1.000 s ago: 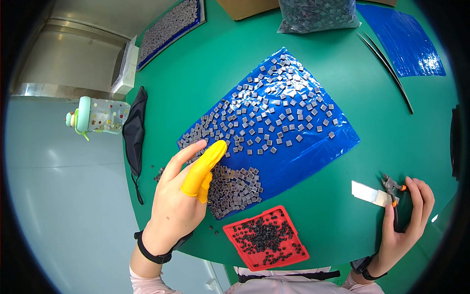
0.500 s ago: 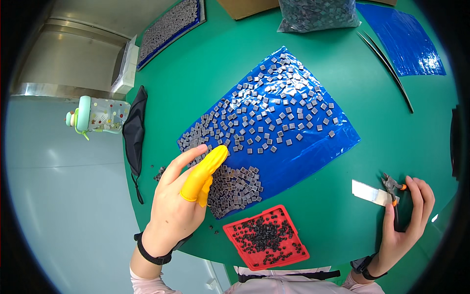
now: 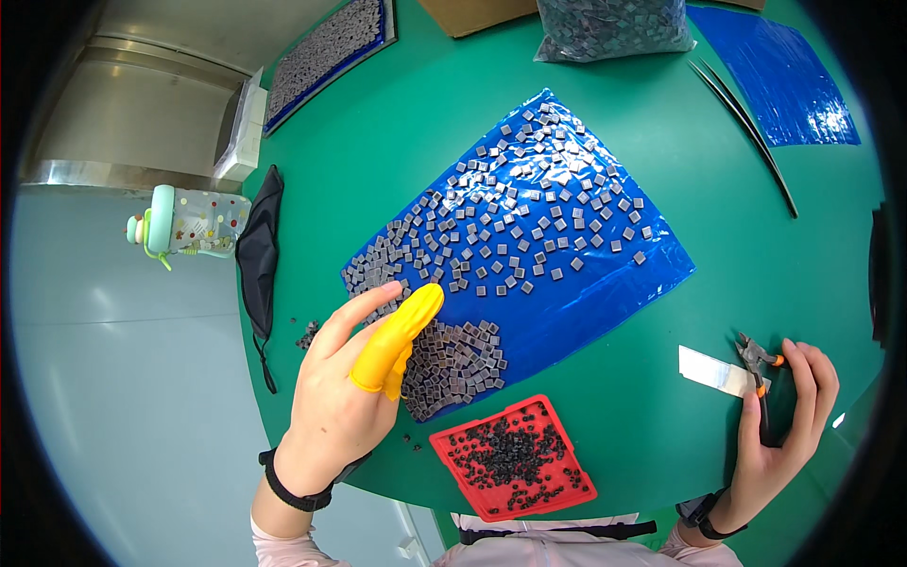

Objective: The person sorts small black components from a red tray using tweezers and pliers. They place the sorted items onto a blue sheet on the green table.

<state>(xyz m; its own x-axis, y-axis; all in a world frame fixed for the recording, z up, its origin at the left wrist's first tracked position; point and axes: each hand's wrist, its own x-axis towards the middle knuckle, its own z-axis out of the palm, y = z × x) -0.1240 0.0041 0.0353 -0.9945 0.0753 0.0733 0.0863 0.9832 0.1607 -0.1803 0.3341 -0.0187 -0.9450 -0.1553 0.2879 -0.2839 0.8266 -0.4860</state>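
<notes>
The left hand (image 3: 350, 397) has edged slightly nearer, the layout of the grey tiles (image 3: 458, 364) little altered; I cannot tell whether it pinches any. Right of the blue sheet (image 3: 567, 326), the right hand (image 3: 779, 455) spreads around cutters (image 3: 751, 355). Tiles crowd the sheet's left, thinning beyond.

No legible txt, nos. or signs anywhere. Bottle (image 3: 210, 219), L of left fingers (image 3: 359, 308): small multicol. printed motifs, no readable letters. Squares (image 3: 485, 252) just beyond same fingers: any markings too small to read. Bag (image 3: 614, 30), farther beyond: ditto. Pliers (image 3: 749, 354) & metal strip (image 3: 713, 371) by right fingers (image 3: 803, 378): nothing readable.
</notes>
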